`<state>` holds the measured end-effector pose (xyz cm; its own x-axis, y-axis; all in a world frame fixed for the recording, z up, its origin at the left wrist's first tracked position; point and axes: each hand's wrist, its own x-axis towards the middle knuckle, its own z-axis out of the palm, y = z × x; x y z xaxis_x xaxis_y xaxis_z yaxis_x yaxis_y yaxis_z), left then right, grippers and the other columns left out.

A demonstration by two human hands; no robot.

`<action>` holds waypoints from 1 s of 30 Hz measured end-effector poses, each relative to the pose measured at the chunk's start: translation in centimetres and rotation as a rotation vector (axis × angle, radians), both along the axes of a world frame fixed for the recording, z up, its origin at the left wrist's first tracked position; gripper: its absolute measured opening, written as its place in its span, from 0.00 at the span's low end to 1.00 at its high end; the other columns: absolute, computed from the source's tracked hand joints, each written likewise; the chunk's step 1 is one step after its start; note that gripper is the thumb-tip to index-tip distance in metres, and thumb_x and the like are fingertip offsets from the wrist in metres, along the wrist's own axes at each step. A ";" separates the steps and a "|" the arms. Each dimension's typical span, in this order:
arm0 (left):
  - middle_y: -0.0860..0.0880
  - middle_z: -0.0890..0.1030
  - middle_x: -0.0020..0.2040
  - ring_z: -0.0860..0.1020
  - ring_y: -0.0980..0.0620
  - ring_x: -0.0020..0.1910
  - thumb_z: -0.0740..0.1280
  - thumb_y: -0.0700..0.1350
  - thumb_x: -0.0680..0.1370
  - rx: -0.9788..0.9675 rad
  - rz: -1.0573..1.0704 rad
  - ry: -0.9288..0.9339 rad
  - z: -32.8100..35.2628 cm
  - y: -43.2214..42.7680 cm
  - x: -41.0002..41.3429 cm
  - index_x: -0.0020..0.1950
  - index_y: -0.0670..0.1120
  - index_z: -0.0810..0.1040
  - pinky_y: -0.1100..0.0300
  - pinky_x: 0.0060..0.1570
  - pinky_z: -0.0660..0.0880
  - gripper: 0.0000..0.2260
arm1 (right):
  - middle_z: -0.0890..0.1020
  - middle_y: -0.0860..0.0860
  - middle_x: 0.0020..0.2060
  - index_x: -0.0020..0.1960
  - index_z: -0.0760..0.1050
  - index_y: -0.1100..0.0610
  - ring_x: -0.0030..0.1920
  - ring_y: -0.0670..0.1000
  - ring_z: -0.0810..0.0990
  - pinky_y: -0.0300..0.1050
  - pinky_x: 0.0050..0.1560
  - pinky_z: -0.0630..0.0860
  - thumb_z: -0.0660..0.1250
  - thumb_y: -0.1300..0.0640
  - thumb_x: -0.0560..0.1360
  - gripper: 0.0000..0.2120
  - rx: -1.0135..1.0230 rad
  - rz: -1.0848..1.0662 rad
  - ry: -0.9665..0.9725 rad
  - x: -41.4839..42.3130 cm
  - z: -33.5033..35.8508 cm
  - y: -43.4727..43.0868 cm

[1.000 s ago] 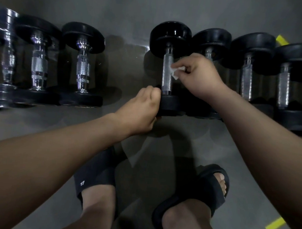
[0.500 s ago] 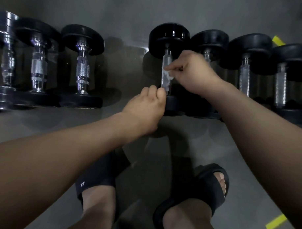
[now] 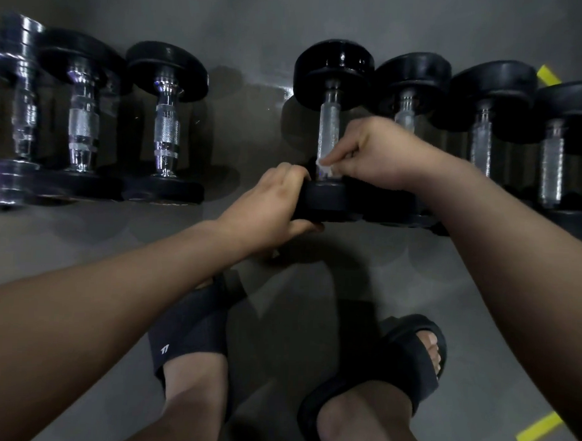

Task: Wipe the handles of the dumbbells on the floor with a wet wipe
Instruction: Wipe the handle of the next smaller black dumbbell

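Observation:
A black dumbbell (image 3: 333,70) lies on the grey floor in the middle of a row, its knurled silver handle (image 3: 330,126) pointing away from me. My right hand (image 3: 377,154) pinches a small white wet wipe (image 3: 324,168) against the near end of that handle. My left hand (image 3: 270,206) grips the dumbbell's near black head (image 3: 326,201), fingers curled over its top edge and thumb beneath.
Three more black dumbbells (image 3: 484,128) lie close on the right, and three with chrome handles (image 3: 165,133) on the left past a gap of bare floor. My feet in black slides (image 3: 407,359) are below. Yellow tape marks (image 3: 539,428) the floor.
My right hand slid the wipe down the handle from its far part to its near end. My left hand kept its grip on the near head.

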<state>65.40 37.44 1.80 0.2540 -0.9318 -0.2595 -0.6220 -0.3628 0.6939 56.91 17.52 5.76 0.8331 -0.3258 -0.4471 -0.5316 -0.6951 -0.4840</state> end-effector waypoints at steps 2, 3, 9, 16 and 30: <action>0.45 0.71 0.62 0.71 0.47 0.61 0.76 0.56 0.73 -0.008 -0.015 0.012 -0.1 0.1 -0.2 0.66 0.42 0.68 0.48 0.60 0.73 0.30 | 0.79 0.38 0.40 0.51 0.87 0.48 0.39 0.28 0.76 0.19 0.42 0.66 0.76 0.54 0.74 0.07 0.022 0.072 0.061 0.4 0.6 0.0; 0.45 0.70 0.62 0.70 0.47 0.62 0.75 0.56 0.74 -0.004 -0.024 0.013 0.0 0.1 -0.3 0.67 0.42 0.68 0.48 0.60 0.73 0.30 | 0.79 0.38 0.39 0.51 0.87 0.48 0.39 0.28 0.76 0.19 0.42 0.66 0.76 0.54 0.74 0.07 0.003 0.056 0.037 0.6 0.6 0.0; 0.45 0.68 0.63 0.69 0.48 0.62 0.72 0.56 0.75 0.023 -0.040 0.009 -0.1 0.1 -0.4 0.67 0.43 0.66 0.48 0.60 0.73 0.28 | 0.77 0.45 0.45 0.55 0.86 0.50 0.48 0.44 0.77 0.34 0.53 0.70 0.72 0.56 0.76 0.09 -0.108 -0.040 -0.117 0.3 0.2 0.3; 0.46 0.68 0.62 0.69 0.48 0.61 0.72 0.57 0.76 0.026 -0.063 -0.027 -0.4 0.0 -0.3 0.66 0.43 0.66 0.52 0.59 0.72 0.28 | 0.81 0.43 0.45 0.53 0.84 0.48 0.44 0.42 0.79 0.33 0.50 0.75 0.69 0.58 0.76 0.09 -0.062 -0.204 -0.114 0.6 -0.6 0.0; 0.45 0.70 0.62 0.70 0.47 0.61 0.72 0.58 0.75 0.018 -0.058 -0.046 -0.5 0.2 -0.2 0.65 0.43 0.67 0.51 0.59 0.71 0.28 | 0.81 0.55 0.35 0.43 0.75 0.50 0.30 0.51 0.80 0.43 0.29 0.79 0.63 0.66 0.78 0.11 0.197 -0.605 -0.243 1.0 -1.5 0.5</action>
